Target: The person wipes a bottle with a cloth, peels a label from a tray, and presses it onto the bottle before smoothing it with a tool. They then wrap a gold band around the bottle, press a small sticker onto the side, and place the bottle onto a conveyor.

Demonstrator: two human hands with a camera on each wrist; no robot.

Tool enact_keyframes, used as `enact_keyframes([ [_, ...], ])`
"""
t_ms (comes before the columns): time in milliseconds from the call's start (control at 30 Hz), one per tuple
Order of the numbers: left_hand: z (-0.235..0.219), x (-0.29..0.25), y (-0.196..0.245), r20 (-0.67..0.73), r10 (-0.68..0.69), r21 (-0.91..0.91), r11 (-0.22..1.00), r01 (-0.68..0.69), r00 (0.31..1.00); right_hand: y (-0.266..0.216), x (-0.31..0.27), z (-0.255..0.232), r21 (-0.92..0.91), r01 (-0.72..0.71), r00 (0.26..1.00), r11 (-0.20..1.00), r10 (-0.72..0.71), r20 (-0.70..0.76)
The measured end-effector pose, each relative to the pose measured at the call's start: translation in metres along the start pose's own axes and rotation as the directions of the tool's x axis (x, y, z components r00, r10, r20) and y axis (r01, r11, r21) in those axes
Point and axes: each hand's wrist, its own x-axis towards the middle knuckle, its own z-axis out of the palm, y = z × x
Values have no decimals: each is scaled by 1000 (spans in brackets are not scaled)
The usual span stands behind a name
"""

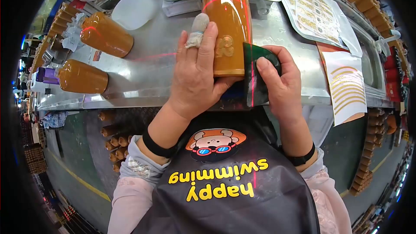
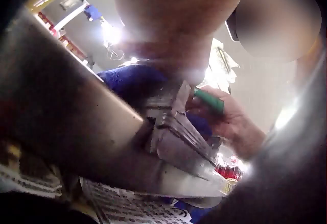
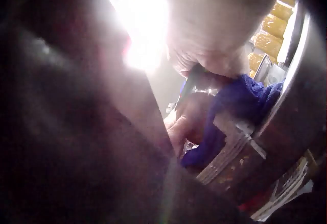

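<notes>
An amber-brown bottle (image 1: 227,26) with a raised emblem lies on the metal worktop in the head view, its base toward the person. The left hand (image 1: 193,73) holds it: fingers lie along its left side, thumb at the base, and one fingertip wears a pale cloth cover. Between thumb and fingers the right hand (image 1: 284,82) pinches a dark green flat piece (image 1: 255,84), whose edge touches the bottle's lower right side. In the left wrist view a green piece (image 2: 209,100) shows by a hand. The right wrist view is mostly dark and glary.
Two more amber bottles (image 1: 106,34) (image 1: 83,76) lie at the left, near a white oval lid (image 1: 135,9). Sheets of gold decals (image 1: 310,11) stand at the back right; a white sheet with gold arcs (image 1: 349,82) overhangs the front edge. Blue cloth (image 3: 242,99) shows below the edge.
</notes>
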Motion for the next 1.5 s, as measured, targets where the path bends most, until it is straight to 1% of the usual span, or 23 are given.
enact_keyframes([
  [100,8,-19,-9,48,-223,-359,906,225,974,1,0,0,-20,-2,1000,1000,2,18],
  [200,9,-26,-14,92,-236,-414,875,253,967,2,0,-1,-12,3,1000,1000,-3,25],
  [300,9,-23,-5,-40,-132,-151,981,125,990,3,1,-2,-17,5,1000,1000,-4,27],
  [433,-7,-8,9,46,-31,85,996,27,998,4,0,3,17,17,1000,1000,-17,-3],
  [533,-9,2,11,78,-22,63,998,17,997,1,0,1,3,-4,1000,1000,4,1],
  [600,-4,-6,5,64,-10,26,1000,9,998,-2,1,-3,-44,68,997,997,-67,26],
  [667,4,-16,3,42,-157,-123,979,161,987,-2,3,-10,-153,170,985,973,-165,46],
  [700,5,-17,2,35,-162,-159,973,166,986,-6,2,-16,-175,61,995,983,-47,86],
  [800,5,-20,0,29,-187,-239,953,189,982,-13,2,-46,-372,186,981,909,-192,22],
  [833,4,-19,0,35,-187,-257,948,190,982,-19,5,-66,-473,194,976,859,-219,3],
  [900,6,-21,-4,22,-169,-275,947,168,985,-27,22,-120,-671,347,904,656,-423,55],
  [933,6,-22,-4,30,-185,-286,940,186,982,-39,32,-150,-743,230,952,628,-305,36],
  [967,5,-23,-3,37,-204,-295,933,205,978,-47,47,-182,-843,268,932,466,-348,104],
  [1033,10,-27,-3,44,-263,-356,897,261,964,-31,87,-266,-978,101,968,183,-244,54],
  [1067,10,-28,-2,59,-270,-371,888,272,961,-22,113,-311,-997,-32,987,67,-154,-42],
  [1100,9,-27,-2,74,-277,-384,878,284,958,-5,132,-360,-990,-138,980,-3,-142,-136],
  [1133,8,-29,-2,90,-287,-395,869,299,954,-5,154,-390,-931,-213,961,-298,106,-254],
  [1167,8,-31,-4,102,-303,-404,858,318,948,-9,160,-398,-878,-270,907,-395,201,-369],
  [1267,10,-38,-9,109,-301,-407,856,319,947,6,185,-420,-956,-177,974,-233,97,-204],
  [1300,9,-37,-6,130,-330,-454,819,352,935,9,198,-416,-982,-130,987,-136,79,-142],
  [1400,8,-40,-8,148,-316,-436,830,348,937,26,250,-396,-1000,-10,1000,-25,-5,-10],
  [1467,8,-44,-10,168,-316,-423,832,358,934,11,281,-350,-964,-260,947,65,214,-241],
  [1500,8,-47,-11,180,-317,-418,832,364,931,13,297,-342,-952,-303,924,36,258,-284],
])
